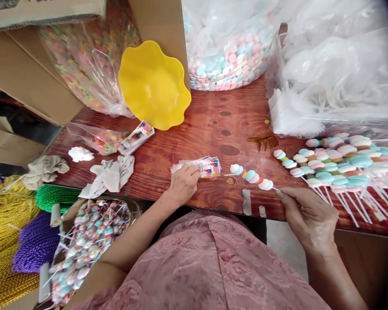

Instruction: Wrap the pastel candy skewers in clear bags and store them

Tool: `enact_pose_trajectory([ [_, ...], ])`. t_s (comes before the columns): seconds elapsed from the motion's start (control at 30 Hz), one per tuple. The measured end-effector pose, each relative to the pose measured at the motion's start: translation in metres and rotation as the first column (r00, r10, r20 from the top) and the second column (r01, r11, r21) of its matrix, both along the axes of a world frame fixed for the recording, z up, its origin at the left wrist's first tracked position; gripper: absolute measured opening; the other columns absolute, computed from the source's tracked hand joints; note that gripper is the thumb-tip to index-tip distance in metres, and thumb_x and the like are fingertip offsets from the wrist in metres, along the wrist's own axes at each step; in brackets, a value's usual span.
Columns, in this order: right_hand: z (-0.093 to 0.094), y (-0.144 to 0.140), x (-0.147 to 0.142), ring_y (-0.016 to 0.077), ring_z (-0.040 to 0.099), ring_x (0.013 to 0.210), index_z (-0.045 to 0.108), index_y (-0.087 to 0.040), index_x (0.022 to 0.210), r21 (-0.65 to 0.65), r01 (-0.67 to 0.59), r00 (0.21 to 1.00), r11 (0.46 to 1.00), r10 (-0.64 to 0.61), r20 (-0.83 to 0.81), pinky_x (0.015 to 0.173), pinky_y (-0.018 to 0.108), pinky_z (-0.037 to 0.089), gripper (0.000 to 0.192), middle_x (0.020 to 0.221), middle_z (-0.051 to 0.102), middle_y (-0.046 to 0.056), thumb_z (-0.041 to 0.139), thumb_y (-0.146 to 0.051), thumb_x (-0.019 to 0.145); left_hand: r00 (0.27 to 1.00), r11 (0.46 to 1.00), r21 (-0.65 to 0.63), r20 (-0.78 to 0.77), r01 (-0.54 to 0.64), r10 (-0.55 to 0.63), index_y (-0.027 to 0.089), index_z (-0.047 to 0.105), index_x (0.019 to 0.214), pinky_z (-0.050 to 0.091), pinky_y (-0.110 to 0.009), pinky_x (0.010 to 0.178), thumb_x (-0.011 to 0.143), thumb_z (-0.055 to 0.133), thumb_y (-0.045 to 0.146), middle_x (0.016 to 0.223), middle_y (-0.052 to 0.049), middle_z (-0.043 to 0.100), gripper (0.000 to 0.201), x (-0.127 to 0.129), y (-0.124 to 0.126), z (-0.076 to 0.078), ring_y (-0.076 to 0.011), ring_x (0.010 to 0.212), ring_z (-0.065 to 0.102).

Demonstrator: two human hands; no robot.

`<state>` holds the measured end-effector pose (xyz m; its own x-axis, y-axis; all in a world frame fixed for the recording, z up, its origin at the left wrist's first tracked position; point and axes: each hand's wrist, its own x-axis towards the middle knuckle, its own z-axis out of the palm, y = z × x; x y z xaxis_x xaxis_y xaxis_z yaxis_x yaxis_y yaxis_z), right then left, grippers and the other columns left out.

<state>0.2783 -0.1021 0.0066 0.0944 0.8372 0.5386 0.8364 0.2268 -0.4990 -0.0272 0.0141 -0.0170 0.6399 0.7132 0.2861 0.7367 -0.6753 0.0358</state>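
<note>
My right hand pinches the bare end of a white stick. On that stick is a candy skewer of pink, white and blue marshmallows with coloured gummy pieces between them, pointing left above the table edge. My left hand rests on a small stack of printed plastic wrappers, its fingers closed at their left part. The fingertips partly hide the wrappers there. To the right of my right hand lies a pile of finished-looking candy skewers, their white sticks toward me.
Behind stand a yellow scalloped bowl, a bag of gummies, a bag of marshmallows and a plastic-lined box. Brown twist ties lie mid-table. Gloves are at left, above a box of wrapped skewers.
</note>
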Motion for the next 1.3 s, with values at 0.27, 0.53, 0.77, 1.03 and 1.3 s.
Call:
enact_pose_trajectory([
  [0.27,-0.014,0.004,0.005,0.0175,0.067,0.073,0.071,-0.025,0.09,-0.107,-0.145,0.974,0.984,0.123,-0.188,0.069,0.031,0.054,0.007,0.083,0.072,0.0,0.066,-0.022,0.087,0.98,0.985,-0.17,0.186,-0.035,0.066,0.016,0.065,0.074,0.047,-0.032,0.077,0.089,0.052,0.011,0.083,-0.007,0.066,0.02,-0.011,0.0,-0.005,-0.0194,0.081,0.06],
  [0.53,-0.002,0.039,-0.008,0.0149,0.067,0.069,0.07,-0.023,0.089,-0.057,-0.285,0.955,0.957,0.278,-0.106,0.066,0.026,0.052,0.008,0.08,0.072,0.0,0.066,-0.017,0.085,0.81,0.927,-0.371,0.559,0.051,0.179,0.017,0.06,0.066,0.044,-0.027,0.066,0.082,0.068,0.017,0.071,-0.001,0.063,0.017,-0.019,0.012,-0.01,-0.0135,0.067,0.058],
  [0.77,0.006,0.067,-0.011,0.0159,0.068,0.07,0.069,-0.021,0.088,-0.015,-0.361,0.925,0.932,0.36,0.121,0.065,0.027,0.053,0.007,0.082,0.073,0.003,0.063,-0.019,0.088,0.786,0.935,-0.336,0.607,0.116,0.12,0.017,0.061,0.069,0.047,-0.027,0.069,0.086,0.066,0.021,0.073,-0.002,0.065,0.017,-0.022,0.012,-0.013,-0.0134,0.07,0.059],
  [1.03,0.014,0.069,-0.008,0.0168,0.065,0.067,0.07,-0.021,0.087,-0.076,-0.382,0.854,0.921,0.383,0.353,0.061,0.029,0.049,0.014,0.079,0.073,0.004,0.057,-0.019,0.091,0.815,0.955,-0.265,0.578,0.134,0.046,0.017,0.062,0.071,0.048,-0.029,0.072,0.09,0.061,0.025,0.076,-0.004,0.066,0.02,-0.023,0.01,-0.018,-0.0145,0.072,0.061],
  [1.3,0.012,0.066,-0.007,0.0159,0.064,0.069,0.071,-0.021,0.09,-0.061,-0.4,0.852,0.914,0.396,0.342,0.063,0.028,0.048,0.015,0.082,0.074,0.004,0.057,-0.016,0.09,0.821,0.966,-0.188,0.57,0.177,-0.039,0.017,0.062,0.073,0.05,-0.029,0.075,0.091,0.061,0.025,0.078,-0.005,0.068,0.02,-0.024,0.011,-0.02,-0.0147,0.075,0.063],
])
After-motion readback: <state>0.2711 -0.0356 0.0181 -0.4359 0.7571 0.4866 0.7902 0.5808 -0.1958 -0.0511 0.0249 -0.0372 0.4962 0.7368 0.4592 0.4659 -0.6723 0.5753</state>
